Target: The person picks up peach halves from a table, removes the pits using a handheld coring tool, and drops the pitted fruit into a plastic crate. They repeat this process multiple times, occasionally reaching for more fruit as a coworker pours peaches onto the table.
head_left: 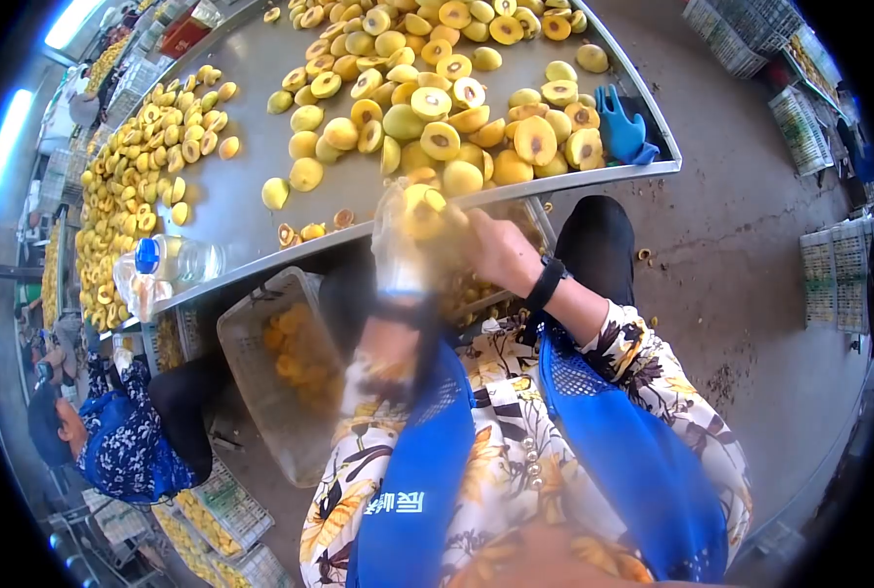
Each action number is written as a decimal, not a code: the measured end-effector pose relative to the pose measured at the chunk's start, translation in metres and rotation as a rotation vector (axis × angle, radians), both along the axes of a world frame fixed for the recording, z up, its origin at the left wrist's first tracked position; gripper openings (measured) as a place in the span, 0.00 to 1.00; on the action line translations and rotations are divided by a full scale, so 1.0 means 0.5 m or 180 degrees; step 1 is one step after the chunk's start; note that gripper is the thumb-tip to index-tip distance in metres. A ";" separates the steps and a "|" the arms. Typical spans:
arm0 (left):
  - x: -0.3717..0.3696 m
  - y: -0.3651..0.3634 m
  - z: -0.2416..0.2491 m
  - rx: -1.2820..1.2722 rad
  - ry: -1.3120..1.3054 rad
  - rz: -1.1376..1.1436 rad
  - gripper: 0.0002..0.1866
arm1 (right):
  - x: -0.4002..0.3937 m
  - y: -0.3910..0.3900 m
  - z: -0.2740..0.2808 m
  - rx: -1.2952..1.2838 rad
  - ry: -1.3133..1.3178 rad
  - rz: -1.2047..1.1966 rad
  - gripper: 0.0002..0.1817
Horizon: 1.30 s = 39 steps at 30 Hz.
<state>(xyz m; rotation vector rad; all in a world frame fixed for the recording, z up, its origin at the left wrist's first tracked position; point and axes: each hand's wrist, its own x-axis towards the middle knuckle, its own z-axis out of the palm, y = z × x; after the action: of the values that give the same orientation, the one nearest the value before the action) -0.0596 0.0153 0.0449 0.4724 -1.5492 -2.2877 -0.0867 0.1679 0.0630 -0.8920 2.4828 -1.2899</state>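
My left hand (394, 240), in a pale glove and blurred by motion, is closed around a yellow peach half (424, 208) just off the table's near edge. Close beside it, my bare right hand (501, 253) has its fingers curled in toward the fruit. Whatever it grips is hidden by the fingers and blur. Beyond both hands lies a heap of cut yellow peaches (440, 140) on the metal table (246, 186), many with brown stones or hollows showing. A few small brown-centred pieces (313, 231) lie along the near rim.
A blue glove (623, 127) rests at the table's right corner. To the left stand a blue-capped plastic bottle (187, 257) and another peach pile (148, 167). Below is a crate (261, 392) with orange pieces inside. A co-worker (128, 431) sits at left; stacked crates (834, 279) stand right.
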 end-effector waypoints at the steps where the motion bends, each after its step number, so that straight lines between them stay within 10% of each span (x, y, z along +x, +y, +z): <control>1: 0.001 -0.001 0.014 0.1342 -0.0165 -0.0113 0.19 | 0.008 0.000 0.008 0.0089 -0.0069 0.0051 0.13; 7: 0.006 0.026 -0.006 -0.1974 0.0046 0.0628 0.18 | 0.026 -0.004 -0.007 0.0263 -0.0235 -0.0026 0.10; 10: 0.015 0.044 0.017 -0.2101 0.0035 0.0803 0.18 | 0.044 -0.008 -0.009 0.0135 -0.0421 -0.0036 0.09; 12: 0.005 0.040 0.009 -0.0743 -0.0121 0.0688 0.18 | 0.055 -0.011 -0.006 0.0193 -0.0455 0.0043 0.08; 14: 0.000 0.026 -0.030 -0.2142 -0.0008 0.0783 0.18 | 0.059 -0.012 -0.010 0.0256 -0.0468 0.0162 0.08; 18: 0.006 -0.027 -0.020 -0.1735 -0.0209 -0.0046 0.25 | 0.041 -0.013 -0.022 0.0568 -0.0422 0.0455 0.15; 20: 0.000 -0.048 0.011 0.1368 -0.0669 -0.0966 0.27 | 0.022 -0.011 -0.015 0.0628 -0.0474 0.0623 0.17; 25: 0.009 -0.070 0.075 0.0933 -0.1339 -0.1382 0.37 | -0.009 -0.009 0.038 -0.0044 -0.0648 0.0044 0.25; 27: 0.002 -0.091 0.015 -0.1024 -0.0634 -0.1702 0.38 | -0.016 -0.016 0.044 -0.0004 -0.0585 -0.0008 0.30; 30: -0.007 -0.086 0.040 -0.0207 -0.0855 -0.1692 0.36 | -0.018 -0.031 -0.008 -0.0487 -0.0490 0.0191 0.28; 34: 0.026 -0.024 0.066 0.1085 0.0287 -0.1065 0.35 | -0.010 -0.052 0.011 -0.1881 -0.2705 -0.0612 0.15; 39: 0.022 -0.018 -0.063 -0.0913 -0.0102 0.0392 0.27 | 0.051 -0.089 -0.001 -0.1316 -0.2098 -0.0768 0.15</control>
<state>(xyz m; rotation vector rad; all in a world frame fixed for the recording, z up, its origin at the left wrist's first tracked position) -0.0486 0.0064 0.0132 0.5122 -1.7751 -1.9357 -0.0613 0.1235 0.0626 -0.1613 1.8692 -1.8476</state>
